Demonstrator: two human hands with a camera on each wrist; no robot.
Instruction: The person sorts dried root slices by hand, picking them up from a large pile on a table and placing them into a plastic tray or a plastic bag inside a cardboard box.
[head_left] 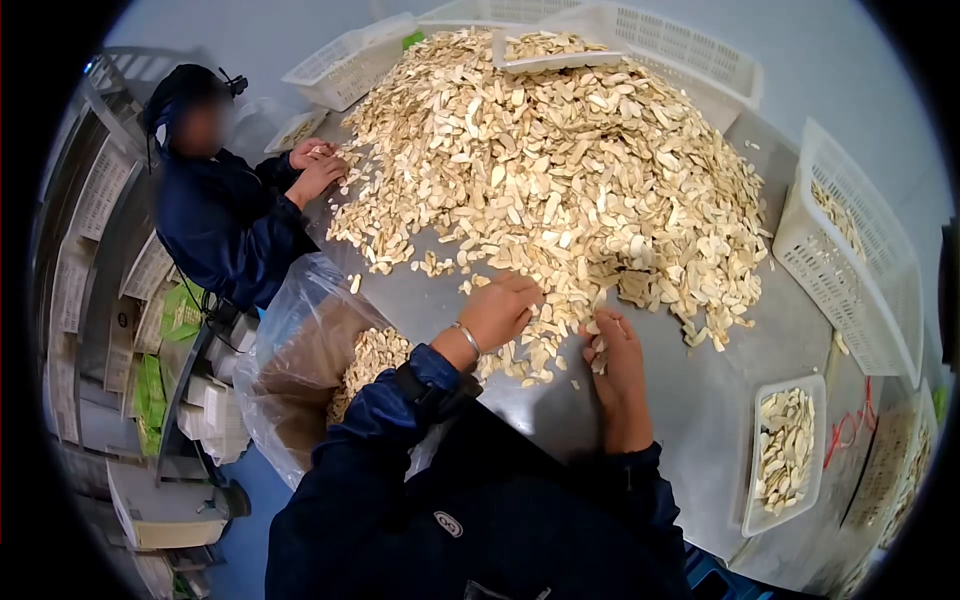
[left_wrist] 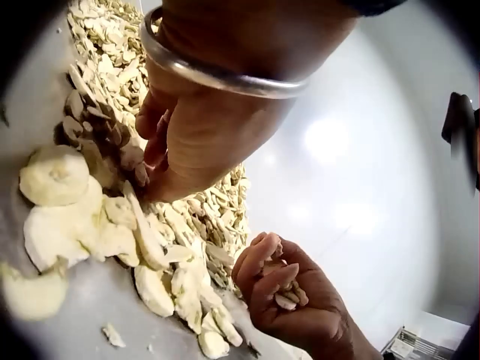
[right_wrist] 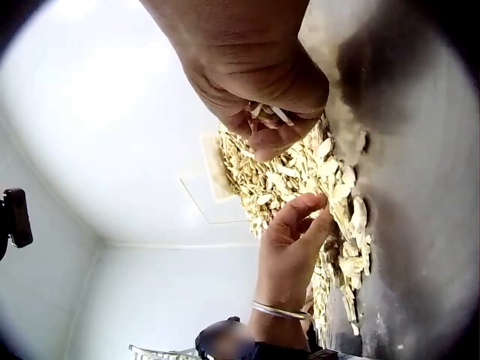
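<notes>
Pale, flat dried slices (head_left: pixel 560 180) form a big heap on the metal table. My left hand (head_left: pixel 502 310), with a bangle at its wrist, reaches into the heap's near edge. Its fingers (left_wrist: pixel 155 142) curl down among the slices, and in the right wrist view thumb and forefinger come together at a slice. My right hand (head_left: pixel 622 368) is beside the near edge, palm turned inward. Several small slices (left_wrist: pixel 287 298) lie in its curled fingers, as the left wrist view shows. Larger, paler slices (left_wrist: pixel 56 225) lie loose close to my left hand.
A clear plastic bag (head_left: pixel 290 350) holding slices hangs at the table's left edge. White baskets (head_left: pixel 850 250) stand along the back and right. At right sit a small tray (head_left: pixel 787 450) of slices and a red cord (head_left: pixel 850 425). Another person (head_left: pixel 225 200) handles slices at left.
</notes>
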